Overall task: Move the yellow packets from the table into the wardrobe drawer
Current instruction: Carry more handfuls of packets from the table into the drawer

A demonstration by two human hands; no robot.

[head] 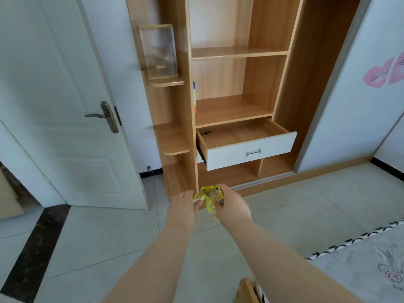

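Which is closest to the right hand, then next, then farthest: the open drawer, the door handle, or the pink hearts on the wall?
From the right hand, in the head view:
1. Open drawer, just above and ahead in the wardrobe.
2. Door handle, up to the left on the white door.
3. Pink hearts, high on the right wall.
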